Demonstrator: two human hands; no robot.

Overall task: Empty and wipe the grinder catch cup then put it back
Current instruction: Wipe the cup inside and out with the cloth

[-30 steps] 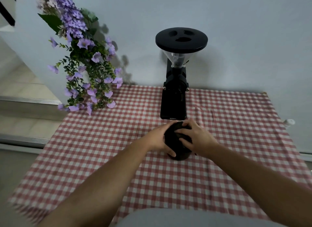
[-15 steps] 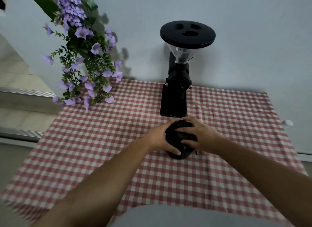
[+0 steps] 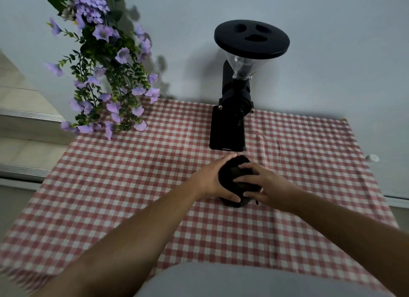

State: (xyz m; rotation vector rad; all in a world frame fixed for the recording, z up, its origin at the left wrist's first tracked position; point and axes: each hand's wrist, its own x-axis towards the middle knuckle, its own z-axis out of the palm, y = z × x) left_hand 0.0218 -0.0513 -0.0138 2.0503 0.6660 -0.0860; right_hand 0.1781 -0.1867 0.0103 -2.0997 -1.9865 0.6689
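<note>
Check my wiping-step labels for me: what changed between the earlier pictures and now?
The right hand slid its fingers, earlier hooked at the far rim of the catch cup, nearer, so they now lie across its top. The left hand grips the cup's left side as before; cup and grinder stayed put on the checked cloth.

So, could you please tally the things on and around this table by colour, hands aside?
Black: 2, the tall black coffee grinder and the round black catch cup.
Purple: 1, the bunch of purple flowers with green leaves.
Red and white: 1, the checked fabric tablecloth.
White: 1, a small white round object at the right edge.
Total: 5.
</note>
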